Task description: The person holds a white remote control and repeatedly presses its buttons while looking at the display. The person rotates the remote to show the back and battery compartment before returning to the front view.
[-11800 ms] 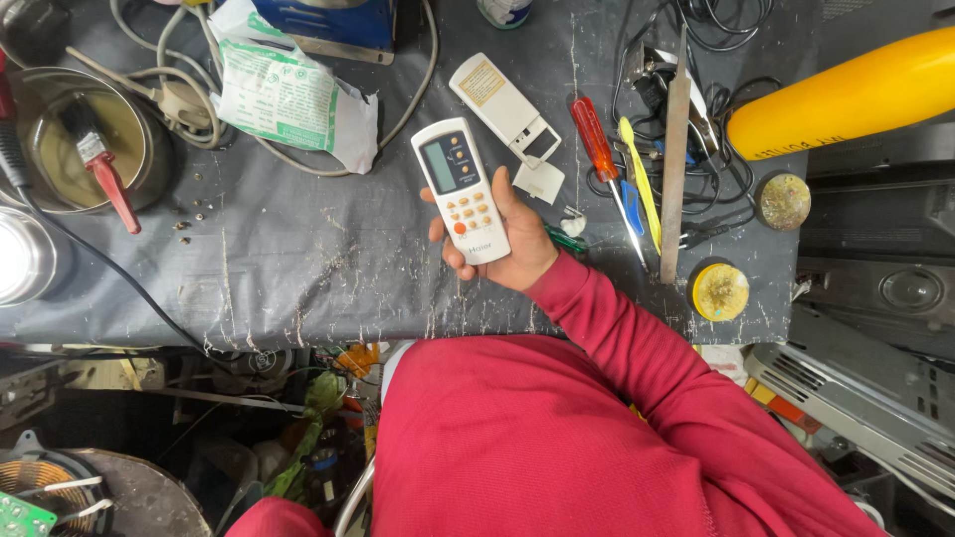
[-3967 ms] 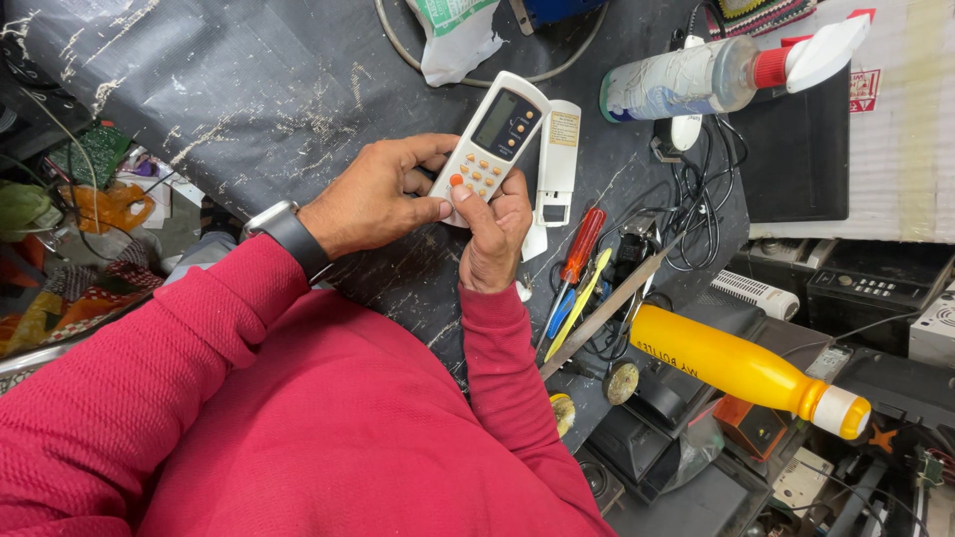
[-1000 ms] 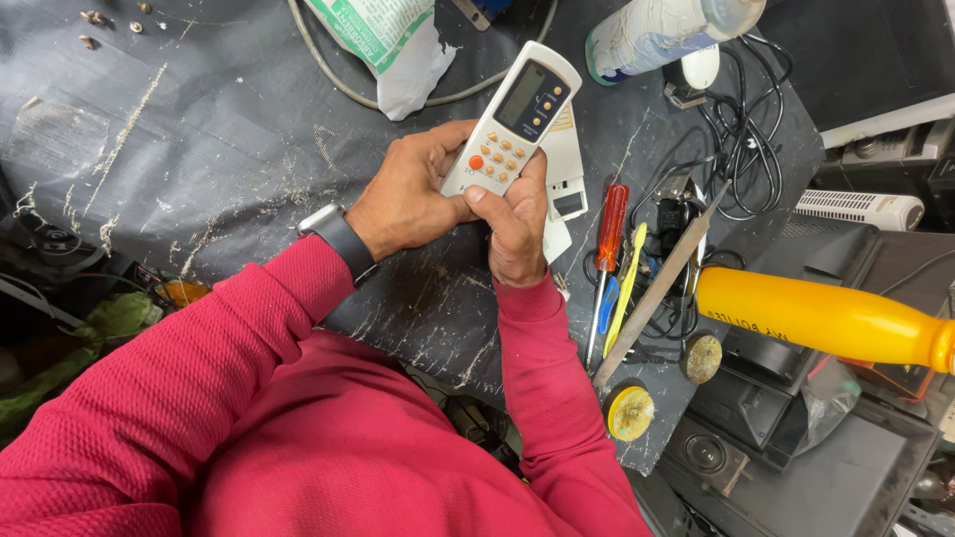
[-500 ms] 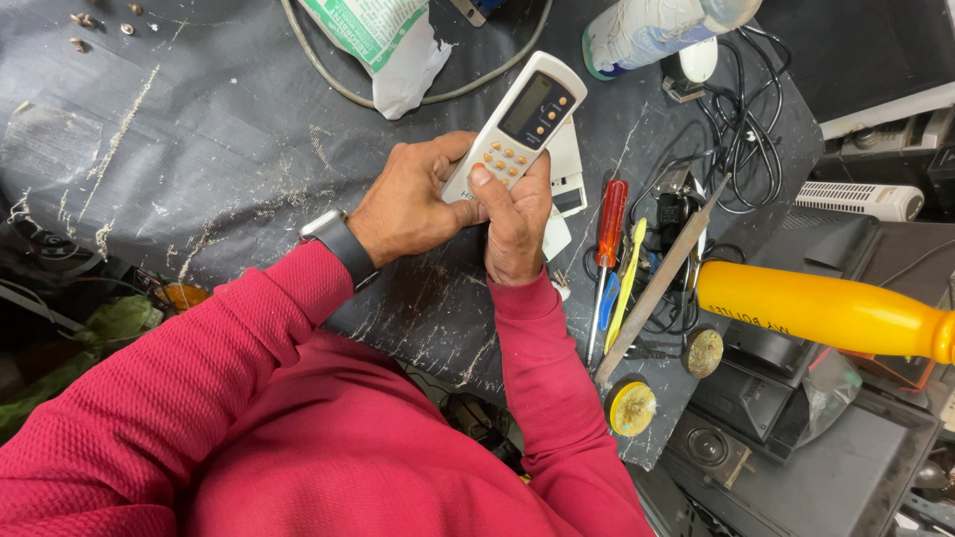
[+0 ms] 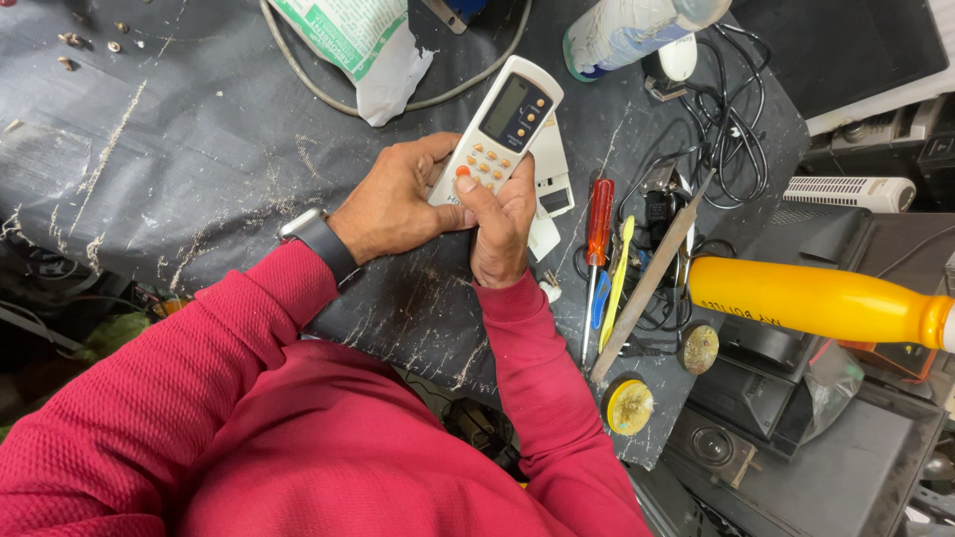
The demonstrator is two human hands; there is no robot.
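We look down at a black table. Its top is scratched and worn, with pale marks all over it. A few small screws lie in the far left corner. A grey cable curves by a green and white packet. A plastic bottle lies on its side at the top. Black wires are in a tangle beside it. To the right of our hands lie a red screwdriver, a yellow tool and a long flat file, all side by side. Two round discs sit near the table edge. A yellow flask lies on its side on dark boxes at the right. More dark boxes crowd that corner of the room.

We hold a white remote in both hands, above the middle of the table. It is long and thin. Its long side runs from lower left to upper right. The screen end points up and to the right, away from us. The button end sits in our hands.

Our left hand wraps around the lower end of the remote from the left. Our right hand grips it from below, and its thumb rests on the orange buttons. We wear red sleeves and a dark watch on the left wrist.
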